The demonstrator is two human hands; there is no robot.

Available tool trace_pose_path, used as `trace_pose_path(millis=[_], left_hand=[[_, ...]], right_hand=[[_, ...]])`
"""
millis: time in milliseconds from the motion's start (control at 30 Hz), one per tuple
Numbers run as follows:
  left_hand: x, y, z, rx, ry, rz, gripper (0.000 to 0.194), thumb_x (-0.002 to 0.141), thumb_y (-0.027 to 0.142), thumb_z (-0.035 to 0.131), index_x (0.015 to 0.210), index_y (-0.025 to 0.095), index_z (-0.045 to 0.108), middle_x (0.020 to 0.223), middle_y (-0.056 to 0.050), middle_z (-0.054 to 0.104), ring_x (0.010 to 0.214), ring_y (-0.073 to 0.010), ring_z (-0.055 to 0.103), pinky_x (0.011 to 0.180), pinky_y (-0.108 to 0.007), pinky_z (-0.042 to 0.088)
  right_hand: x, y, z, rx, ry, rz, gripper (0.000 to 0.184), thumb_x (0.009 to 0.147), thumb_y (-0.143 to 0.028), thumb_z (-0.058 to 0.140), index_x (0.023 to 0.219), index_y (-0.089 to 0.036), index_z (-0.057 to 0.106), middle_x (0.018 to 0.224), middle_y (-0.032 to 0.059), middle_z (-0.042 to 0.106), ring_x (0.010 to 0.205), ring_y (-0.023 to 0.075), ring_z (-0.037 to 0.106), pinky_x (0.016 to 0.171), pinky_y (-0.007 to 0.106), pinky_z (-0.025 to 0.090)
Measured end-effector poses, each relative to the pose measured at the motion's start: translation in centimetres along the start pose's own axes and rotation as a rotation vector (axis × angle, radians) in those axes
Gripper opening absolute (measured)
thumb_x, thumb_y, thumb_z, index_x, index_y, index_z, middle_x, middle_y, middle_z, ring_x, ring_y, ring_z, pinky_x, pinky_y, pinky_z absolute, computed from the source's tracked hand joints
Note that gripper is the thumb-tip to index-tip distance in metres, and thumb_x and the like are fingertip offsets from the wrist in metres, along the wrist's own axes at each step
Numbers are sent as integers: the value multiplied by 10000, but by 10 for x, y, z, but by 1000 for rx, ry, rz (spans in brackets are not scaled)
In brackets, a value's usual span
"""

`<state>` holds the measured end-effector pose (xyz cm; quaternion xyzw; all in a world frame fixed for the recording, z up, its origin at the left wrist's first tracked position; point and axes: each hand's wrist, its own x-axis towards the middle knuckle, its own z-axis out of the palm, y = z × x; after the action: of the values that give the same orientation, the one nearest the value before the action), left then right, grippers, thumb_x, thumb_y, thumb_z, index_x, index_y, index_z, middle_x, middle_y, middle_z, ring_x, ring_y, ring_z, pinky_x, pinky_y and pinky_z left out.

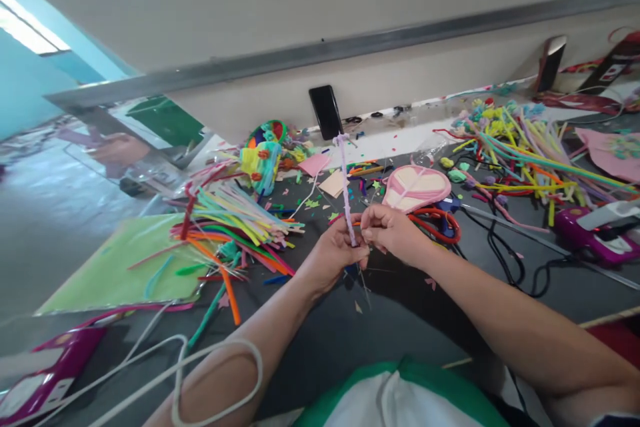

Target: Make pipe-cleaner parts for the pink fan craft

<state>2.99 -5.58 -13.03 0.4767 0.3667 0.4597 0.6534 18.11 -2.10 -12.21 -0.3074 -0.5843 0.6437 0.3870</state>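
My left hand is closed around the lower part of a lilac pipe cleaner stem. The stem stands nearly upright, with a small knob at its top. Thin wire-like ends hang below the fingers. My right hand meets the left one at the stem's base, thumb and fingertips pinched together. What lies in that pinch is too small to make out. Just beyond the right hand is a pink and cream heart-shaped piece, with red-handled scissors beside it.
Bundles of coloured pipe cleaners lie to the left and right. A phone leans on the white partition. Purple devices sit at both sides. A white cable loops over my left forearm. Scraps litter the dark table.
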Motion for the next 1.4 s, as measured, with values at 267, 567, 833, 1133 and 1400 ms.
trace_pose_path(millis=[267,567,833,1133,1400], left_hand=[[1,-3,-1,60,-136,-46,556,665,128,730,1159,163,476,645,42,538,505,-75,501,500,-226,478],[4,2,-11,37,-7,5,807,676,156,735,1366,231,323,745,6,606,557,-94,569,544,-230,467],[5,-1,-9,-13,11,25,847,640,194,771,1365,222,333,774,-9,634,621,-125,608,584,-258,492],[4,1,-10,-72,46,51,601,723,236,709,1263,181,450,789,-21,636,628,-133,625,659,-300,510],[4,2,-11,-155,72,111,355,734,203,689,1064,164,564,838,-21,614,633,-93,587,641,-236,464]], right_hand=[[0,4,-8,-31,-171,12,108,654,-91,576,684,-162,501,673,-30,591,574,81,528,526,196,397],[2,0,-20,165,-89,94,265,830,-421,556,800,-159,568,665,10,616,524,95,581,442,186,457],[3,9,-17,275,-120,113,232,755,-351,679,860,-171,577,768,3,650,552,81,604,483,192,512],[4,9,-15,253,35,68,210,713,-279,708,826,-169,569,658,-29,612,513,76,590,509,203,514],[6,12,-19,300,66,-19,191,761,-292,660,834,-188,518,726,-27,625,491,72,587,484,207,510]])
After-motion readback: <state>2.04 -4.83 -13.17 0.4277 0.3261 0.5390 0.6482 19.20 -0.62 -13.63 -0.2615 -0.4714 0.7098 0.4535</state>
